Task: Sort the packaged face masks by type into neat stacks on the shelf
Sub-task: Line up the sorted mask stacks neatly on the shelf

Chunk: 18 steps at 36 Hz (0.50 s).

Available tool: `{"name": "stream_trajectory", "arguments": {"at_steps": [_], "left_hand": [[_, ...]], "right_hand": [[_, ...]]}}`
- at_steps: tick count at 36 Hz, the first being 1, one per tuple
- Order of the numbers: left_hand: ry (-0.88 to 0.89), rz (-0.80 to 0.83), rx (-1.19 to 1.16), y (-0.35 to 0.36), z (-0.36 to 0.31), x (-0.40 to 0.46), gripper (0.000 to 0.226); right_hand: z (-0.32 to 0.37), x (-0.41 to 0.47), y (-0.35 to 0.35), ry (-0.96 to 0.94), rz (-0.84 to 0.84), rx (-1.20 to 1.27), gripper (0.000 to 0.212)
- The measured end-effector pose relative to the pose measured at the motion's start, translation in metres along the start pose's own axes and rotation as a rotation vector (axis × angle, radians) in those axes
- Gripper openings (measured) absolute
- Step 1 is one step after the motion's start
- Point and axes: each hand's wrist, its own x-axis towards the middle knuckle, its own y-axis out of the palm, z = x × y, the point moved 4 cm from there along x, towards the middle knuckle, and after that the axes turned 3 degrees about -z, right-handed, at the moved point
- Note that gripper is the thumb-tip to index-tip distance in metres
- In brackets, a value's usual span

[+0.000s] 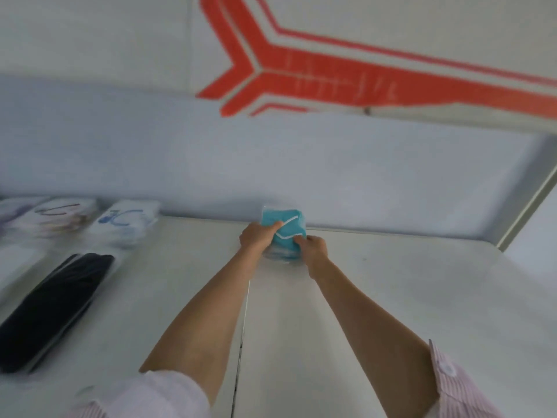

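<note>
Far left, on the white shelf [391,297], a row of packaged masks sat along the back: a pale pack [15,211] cut off by the frame edge, then a white stack with dark ear loops [61,217], then a white stack with blue loops [125,226]. All three were smeared by blur, so the print on them could not be read. In front of them lay a long stack of black masks [51,312] in clear wrap, running toward the near edge.

A dark seam [242,327] split the shelf down the middle, passing between the two forearms. And there, at the back of the shelf against the pale blue wall [271,164], were the teal masks [283,233], a stack resting on the shelf. The left hand [256,236] gripped its left side, thumb curled over the top. The right hand [312,244] pinched the right front corner, fingers bent onto the wrap. The lower packs of that stack were hidden behind the hands.

Rolled pink-striped sleeves [458,384] showed at the bottom. Above ran a white panel with a bold red stripe [331,82]; faint marks on it were too blurred to read. A grey frame post [530,206] slanted down at far right.
</note>
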Motion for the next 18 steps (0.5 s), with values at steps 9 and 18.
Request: {"name": "stream_trajectory", "arguments": {"at_steps": [9, 18], "left_hand": [[-0.055, -0.022, 0.115, 0.003, -0.006, 0.002, 0.086], [0.116, -0.08, 0.217, -0.053, -0.034, -0.006, 0.074]], "right_hand": [[0.006, 0.004, 0.0, -0.038, -0.102, -0.113, 0.058], [0.056, -0.009, -0.019, -0.353, -0.212, -0.415, 0.049]]}}
